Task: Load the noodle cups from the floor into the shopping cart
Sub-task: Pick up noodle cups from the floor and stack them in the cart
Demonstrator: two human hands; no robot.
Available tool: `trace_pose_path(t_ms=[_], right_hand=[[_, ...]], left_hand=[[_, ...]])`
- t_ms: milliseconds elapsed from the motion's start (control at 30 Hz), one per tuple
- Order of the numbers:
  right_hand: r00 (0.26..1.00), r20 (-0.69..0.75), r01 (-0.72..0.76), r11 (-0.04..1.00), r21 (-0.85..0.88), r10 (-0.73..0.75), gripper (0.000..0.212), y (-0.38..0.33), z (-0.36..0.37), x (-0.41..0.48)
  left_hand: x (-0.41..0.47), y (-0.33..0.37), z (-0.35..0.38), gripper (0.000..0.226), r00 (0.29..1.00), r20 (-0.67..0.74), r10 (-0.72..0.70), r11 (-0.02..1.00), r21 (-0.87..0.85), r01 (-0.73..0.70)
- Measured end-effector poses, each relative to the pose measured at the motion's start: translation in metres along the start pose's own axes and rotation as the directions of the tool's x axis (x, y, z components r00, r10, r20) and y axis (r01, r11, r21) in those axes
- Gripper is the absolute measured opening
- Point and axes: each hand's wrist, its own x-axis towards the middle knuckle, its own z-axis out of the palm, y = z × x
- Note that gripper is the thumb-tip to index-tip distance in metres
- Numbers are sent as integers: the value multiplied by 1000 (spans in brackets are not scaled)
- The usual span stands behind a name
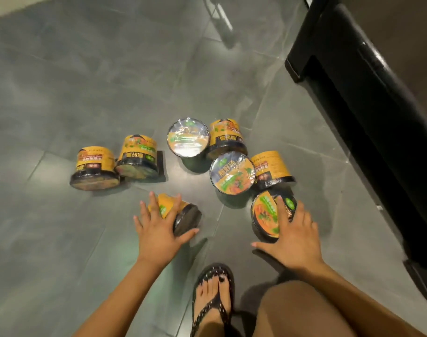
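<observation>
Eight yellow-and-black plastic-wrapped noodle cups [139, 154] are lying on the grey tiled floor [61, 93]. Two are being covered by spread-open fingers: left hand [156, 229], right hand [295, 237].

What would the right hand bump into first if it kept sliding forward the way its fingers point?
The right hand already lies on one noodle cup. Going on, it would probably meet the upright cup with the round lid just beyond, though depth is hard to judge.
</observation>
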Motion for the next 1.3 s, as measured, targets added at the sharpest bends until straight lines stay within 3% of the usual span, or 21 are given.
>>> trace_pose_path(t_ms=[233, 333, 467, 600, 667, 767, 867, 1100, 1300], right_hand=[[995, -87, 50, 992, 120, -39, 137, 10, 22, 21], [992, -113, 76, 988, 136, -61, 135, 11, 22, 22], [981, -162, 134, 981, 142, -110, 129, 15, 23, 28], [975, -180, 158, 973, 167, -127, 125, 16, 27, 30], [971, -200, 169, 972, 163, -135, 125, 16, 28, 30], [965, -224, 171, 977, 129, -139, 126, 16, 28, 29], [957, -245, 187, 976, 111, -155, 124, 18, 28, 29], [951, -273, 226, 929, 292, -145, 118, 30, 28, 29], [976, -213, 124, 929, 349, -50, 120, 63, -1, 18]], left_hand=[[9, 3, 1, 77, 992, -119, -31, 976, -218, 4], [11, 11, -8, 71, 998, -45, -41, 880, -475, 15], [20, 21, -15, 66, 1000, 5, -20, 801, -599, 19], [24, 19, -14, 58, 989, -136, 49, 876, -470, -108], [22, 20, -9, 61, 989, -122, 84, 932, -341, -122], [12, 27, -1, 99, 999, 2, 43, 991, -127, -42], [1, 30, 7, 130, 998, 17, 65, 998, 3, -65], [-1, 35, 3, 123, 992, -76, 98, 995, -19, -100], [2, 64, -32, 118, 986, -111, 125, 990, -53, -131]])
